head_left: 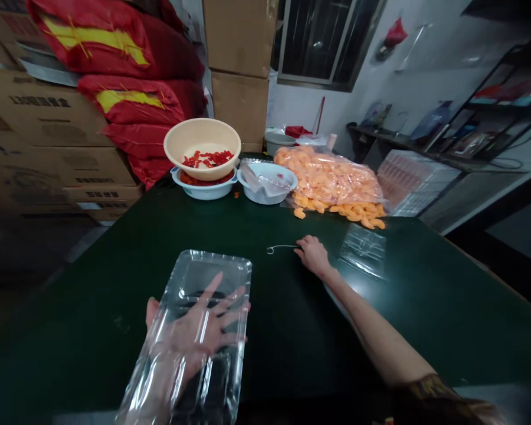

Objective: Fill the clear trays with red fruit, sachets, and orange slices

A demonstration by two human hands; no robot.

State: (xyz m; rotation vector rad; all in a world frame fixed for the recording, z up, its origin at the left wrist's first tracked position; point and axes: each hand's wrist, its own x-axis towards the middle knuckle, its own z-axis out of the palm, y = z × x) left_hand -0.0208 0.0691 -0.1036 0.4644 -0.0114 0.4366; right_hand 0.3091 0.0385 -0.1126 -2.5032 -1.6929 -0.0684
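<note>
My left hand [193, 330] lies under a clear plastic tray [221, 277], fingers spread, holding the tray up from below over the dark green table [115, 283]. My right hand [313, 255] reaches across the table, its fingers closed on the end of a thin wire hook [278, 248] that lies flat on the table. A second clear plastic tray [363, 249] rests on the table just right of that hand.
At the far edge stand a beige bowl [202, 141] with red pieces, stacked on a white bowl [203, 190], another white bowl [268, 183], and a big bag of orange pieces [331, 177]. Cardboard boxes [239, 71] and red sacks [133, 106] are piled behind.
</note>
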